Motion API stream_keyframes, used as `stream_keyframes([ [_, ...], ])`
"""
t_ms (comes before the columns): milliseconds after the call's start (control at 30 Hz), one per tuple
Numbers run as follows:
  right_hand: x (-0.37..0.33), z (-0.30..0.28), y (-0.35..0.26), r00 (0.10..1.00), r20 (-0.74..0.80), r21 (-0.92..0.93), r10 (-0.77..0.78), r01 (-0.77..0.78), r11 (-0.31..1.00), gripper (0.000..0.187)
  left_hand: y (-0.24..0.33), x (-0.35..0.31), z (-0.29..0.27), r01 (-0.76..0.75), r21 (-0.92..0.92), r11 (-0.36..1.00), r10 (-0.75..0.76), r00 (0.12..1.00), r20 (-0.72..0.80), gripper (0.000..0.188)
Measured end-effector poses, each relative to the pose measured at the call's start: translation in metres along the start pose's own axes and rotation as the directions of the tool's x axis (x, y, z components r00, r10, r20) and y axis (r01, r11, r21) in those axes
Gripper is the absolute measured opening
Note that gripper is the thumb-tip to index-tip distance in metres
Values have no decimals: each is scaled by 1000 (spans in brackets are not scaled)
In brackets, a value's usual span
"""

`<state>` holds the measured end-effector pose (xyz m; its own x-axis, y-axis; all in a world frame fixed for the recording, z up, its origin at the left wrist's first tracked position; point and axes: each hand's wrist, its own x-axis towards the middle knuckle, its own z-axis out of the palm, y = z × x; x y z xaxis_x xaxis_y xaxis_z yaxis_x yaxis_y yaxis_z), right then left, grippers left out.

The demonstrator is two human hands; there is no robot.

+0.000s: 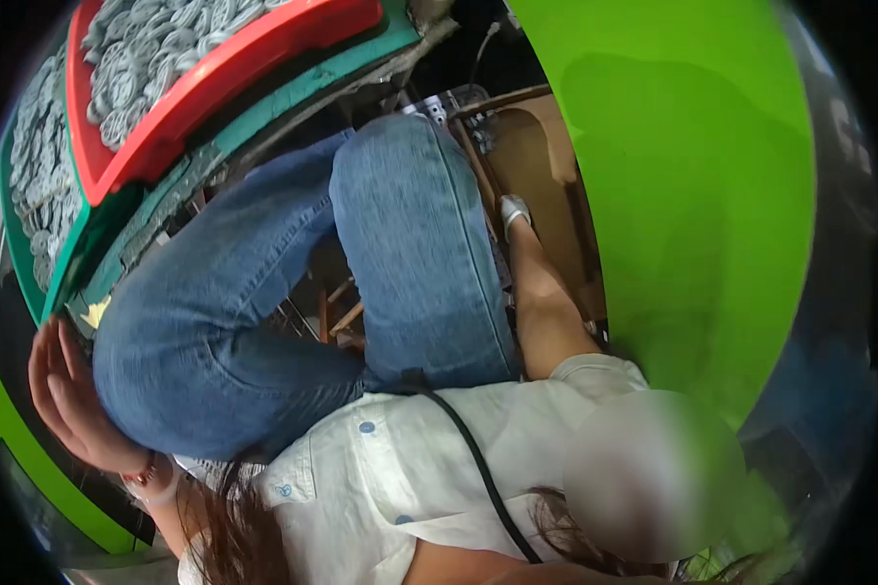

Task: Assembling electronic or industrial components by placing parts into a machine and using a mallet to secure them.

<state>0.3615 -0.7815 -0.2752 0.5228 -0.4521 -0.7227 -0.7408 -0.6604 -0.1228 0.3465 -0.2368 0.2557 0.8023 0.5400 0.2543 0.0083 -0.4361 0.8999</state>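
Note:
My left hand (73, 405) is at the far left beside my knee in blue jeans. Its fingers are stretched upward, open, with the tips close to the lower corner of a green bin (63, 278); I cannot tell whether they touch it. No held thing shows in it. On the right, my right arm reaches forward past my other knee, over a brown tray-like box (537, 141). Something white wraps the end of that arm at my right hand (514, 210). Its fingers are too small and hidden to read, and so is anything they hold.
A red bin (254, 63) full of grey coiled cables (151, 73) stands at the upper left. More coils (44, 166) fill the green bin beside it. A worn teal edge (293, 93) runs below the red bin. A large bright green panel (702, 195) rises at the right.

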Motion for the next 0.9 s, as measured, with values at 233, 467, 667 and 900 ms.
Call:
stream_keyframes([
  [233,148,7,-39,936,-322,236,-143,225,945,52,-22,5,-21,37,27,999,-37,999,-1,42],
  [467,89,12,-110,1000,-9,968,-22,14,249,27,-14,7,-31,62,34,997,-63,998,30,36],
  [667,75,-48,-190,995,-59,851,-83,94,517,22,-28,9,-40,68,-40,997,-66,996,54,35],
  [900,81,-24,-159,980,-34,823,-196,139,552,25,-24,6,-45,75,-83,994,-68,994,83,34],
])
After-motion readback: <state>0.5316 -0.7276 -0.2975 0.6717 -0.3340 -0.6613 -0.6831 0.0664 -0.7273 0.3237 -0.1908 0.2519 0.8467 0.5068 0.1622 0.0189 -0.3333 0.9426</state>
